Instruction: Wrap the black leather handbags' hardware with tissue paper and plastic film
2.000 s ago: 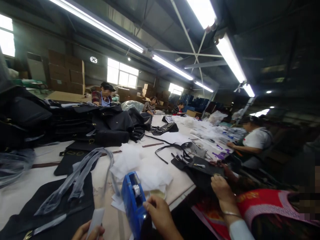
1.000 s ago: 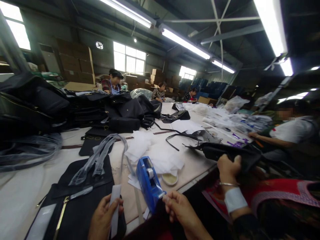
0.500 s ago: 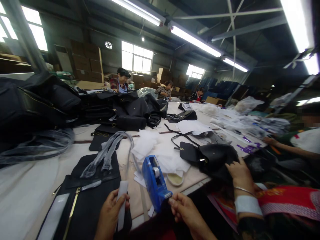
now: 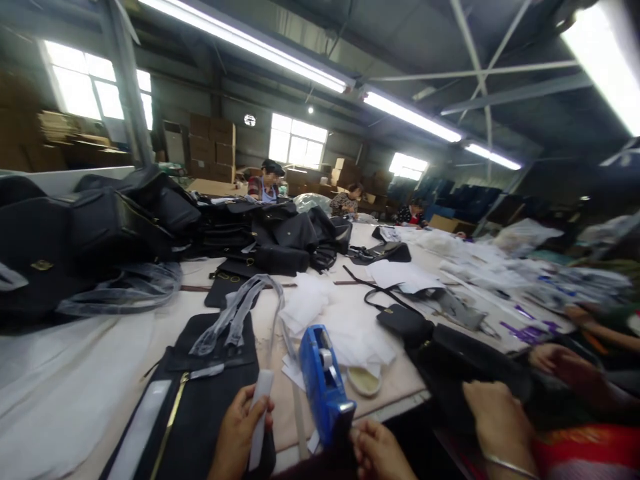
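Note:
My left hand (image 4: 239, 432) is closed on a narrow white strip (image 4: 260, 413) that stands upright over a black bag panel (image 4: 200, 407) with a gold zipper. My right hand (image 4: 380, 453) pinches at the front end of a blue tape dispenser (image 4: 325, 383) on the table edge; what it pinches is too small to make out. Clear plastic sleeves (image 4: 235, 320) lie on the panel beyond my left hand.
A co-worker's hands (image 4: 500, 420) at my right handle a black bag (image 4: 465, 367). Black bags (image 4: 125, 227) are piled at the left and middle. White tissue sheets (image 4: 345, 327), a small round dish (image 4: 364, 381), straps and papers cover the long table (image 4: 80, 373). Other people sit at the far end.
The view has swung left and tilted. My hands sit lower in the picture, still at the strip and the dispenser. The co-worker has pulled the black bag nearer the table edge.

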### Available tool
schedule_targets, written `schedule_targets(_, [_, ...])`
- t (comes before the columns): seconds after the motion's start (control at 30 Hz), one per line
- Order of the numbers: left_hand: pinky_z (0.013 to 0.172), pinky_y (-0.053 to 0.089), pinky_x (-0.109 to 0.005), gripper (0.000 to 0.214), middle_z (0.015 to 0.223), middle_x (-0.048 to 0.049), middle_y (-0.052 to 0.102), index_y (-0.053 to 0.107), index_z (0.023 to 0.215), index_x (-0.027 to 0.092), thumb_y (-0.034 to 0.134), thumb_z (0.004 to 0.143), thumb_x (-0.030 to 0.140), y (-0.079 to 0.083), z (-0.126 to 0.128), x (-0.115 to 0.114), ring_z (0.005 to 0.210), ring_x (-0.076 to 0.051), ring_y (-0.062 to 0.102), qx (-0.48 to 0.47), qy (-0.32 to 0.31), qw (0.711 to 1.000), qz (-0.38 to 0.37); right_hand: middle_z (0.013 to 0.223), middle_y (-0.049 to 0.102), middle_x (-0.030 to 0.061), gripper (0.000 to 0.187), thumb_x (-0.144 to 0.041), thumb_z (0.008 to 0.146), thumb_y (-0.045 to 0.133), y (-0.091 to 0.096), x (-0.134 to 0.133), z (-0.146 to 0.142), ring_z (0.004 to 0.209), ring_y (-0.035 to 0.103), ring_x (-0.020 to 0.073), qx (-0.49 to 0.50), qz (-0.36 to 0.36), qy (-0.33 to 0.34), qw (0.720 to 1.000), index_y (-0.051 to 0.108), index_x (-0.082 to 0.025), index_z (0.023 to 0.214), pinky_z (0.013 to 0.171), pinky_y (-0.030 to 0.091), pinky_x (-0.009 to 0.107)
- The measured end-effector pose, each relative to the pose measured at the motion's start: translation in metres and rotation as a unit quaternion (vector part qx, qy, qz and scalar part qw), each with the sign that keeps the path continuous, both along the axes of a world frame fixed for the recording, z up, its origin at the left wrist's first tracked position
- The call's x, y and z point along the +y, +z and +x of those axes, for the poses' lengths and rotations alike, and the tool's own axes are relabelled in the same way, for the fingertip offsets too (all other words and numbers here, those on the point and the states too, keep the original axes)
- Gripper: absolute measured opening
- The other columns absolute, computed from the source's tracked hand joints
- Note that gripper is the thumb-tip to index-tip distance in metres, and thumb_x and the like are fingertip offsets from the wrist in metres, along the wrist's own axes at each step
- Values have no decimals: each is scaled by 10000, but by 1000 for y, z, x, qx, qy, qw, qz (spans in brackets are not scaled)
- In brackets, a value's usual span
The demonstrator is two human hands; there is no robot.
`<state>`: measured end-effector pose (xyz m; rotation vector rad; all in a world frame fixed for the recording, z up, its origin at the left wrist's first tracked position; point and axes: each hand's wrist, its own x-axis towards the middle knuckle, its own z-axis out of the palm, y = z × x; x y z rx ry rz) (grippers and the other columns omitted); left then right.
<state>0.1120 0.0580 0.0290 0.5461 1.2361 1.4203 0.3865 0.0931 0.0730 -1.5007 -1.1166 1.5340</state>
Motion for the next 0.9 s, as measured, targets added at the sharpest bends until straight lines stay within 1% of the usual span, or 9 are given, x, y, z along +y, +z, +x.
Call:
schedule_targets(0.13, [425, 416, -203, 559, 672, -11, 694, 560, 997, 157, 803, 632, 503, -13, -5, 5, 503, -135, 576, -11, -18, 1000, -7, 599, 609, 11, 336, -582, 669, 701, 66, 43, 51, 578, 614, 182, -33, 113, -43, 992, 565, -275, 691, 505, 473, 301])
schedule_targets(0.2, [463, 439, -207, 523, 691, -12, 699, 563, 993, 159, 795, 653, 482, -16, -6, 5, 531, -135, 586, -9, -20, 1000, 11, 638, 623, 2, 356, -622, 746, 616, 81, 52, 51, 691, 642, 185, -44, 203, -31, 978, 561, -276, 683, 608, 489, 314])
schedule_targets(0.27, [492, 442, -205, 439, 708, -3, 688, 560, 987, 164, 757, 714, 446, -12, -4, 1, 539, -121, 581, 1, -16, 999, 32, 608, 606, -3, 377, -627, 763, 603, 69, 44, 19, 652, 626, 188, -58, 225, 44, 972, 569, -261, 676, 590, 474, 306])
schedule_targets(0.37, [466, 393, -196, 340, 684, 14, 647, 560, 952, 166, 701, 773, 419, -5, -1, -1, 506, -102, 550, 12, -22, 998, 59, 581, 574, -18, 268, -492, 796, 647, 27, 5, -60, 525, 553, 151, -42, 187, 159, 968, 619, -229, 753, 519, 436, 273])
schedule_targets(0.4, [466, 390, -201, 331, 676, 16, 639, 562, 936, 167, 704, 769, 415, -4, -1, 0, 499, -101, 543, 15, -19, 998, 64, 609, 571, -20, 247, -457, 863, 575, 16, -6, -85, 542, 546, 142, -55, 190, 214, 957, 627, -222, 807, 533, 432, 262])
schedule_targets(0.5, [477, 394, -215, 334, 650, 21, 621, 573, 918, 167, 715, 752, 420, -6, -3, 4, 487, -103, 526, 12, -12, 997, 77, 703, 588, -13, 234, -350, 949, 455, 1, -14, -133, 639, 560, 140, -82, 258, 274, 923, 633, -211, 886, 613, 434, 244])
schedule_targets(0.63, [462, 382, -213, 343, 665, 15, 620, 588, 913, 169, 712, 753, 444, -9, -5, 5, 473, -98, 513, -4, -32, 996, 87, 734, 609, -14, 184, -238, 947, 448, 5, 20, -150, 693, 581, 142, -149, 346, 299, 877, 625, -216, 901, 659, 405, 233])
schedule_targets(0.8, [433, 340, -198, 343, 652, 11, 621, 593, 894, 170, 713, 759, 461, -11, -11, 2, 441, -84, 489, -23, -68, 994, 81, 747, 608, -7, 196, -154, 915, 445, 5, 37, -148, 702, 570, 147, -283, 421, 348, 789, 623, -226, 870, 658, 366, 237])
schedule_targets(0.9, [431, 318, -187, 305, 654, 11, 624, 580, 904, 167, 678, 803, 438, -15, -14, 2, 433, -68, 464, -35, -96, 991, 92, 773, 639, -3, 228, -125, 888, 452, 3, 37, -149, 724, 597, 160, -297, 411, 349, 788, 608, -240, 1008, 666, 370, 246])
